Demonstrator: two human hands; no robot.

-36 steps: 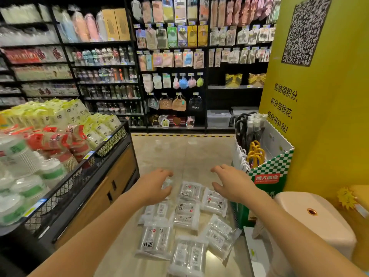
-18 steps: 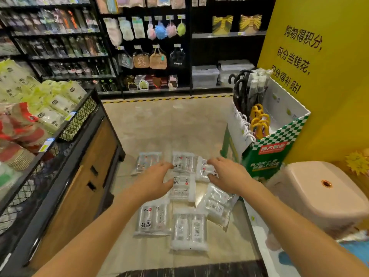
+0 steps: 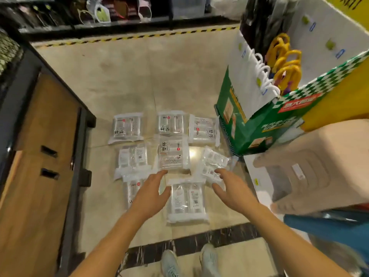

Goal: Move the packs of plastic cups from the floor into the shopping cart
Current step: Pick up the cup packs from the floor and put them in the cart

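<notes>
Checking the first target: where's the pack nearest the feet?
Head view, lower centre: the pack lies flat on the floor between the left hand and right hand, just beyond the dark strip.

Open floor (image 3: 139, 76) stretches beyond the packs of cups (image 3: 186, 198), free to reach across. The wooden cabinet (image 3: 40, 136) hems the left side; the green umbrella box (image 3: 245, 124) and beige stool (image 3: 311, 162) crowd the right, the box just beside the far-right pack. From above, the way down is open.
</notes>
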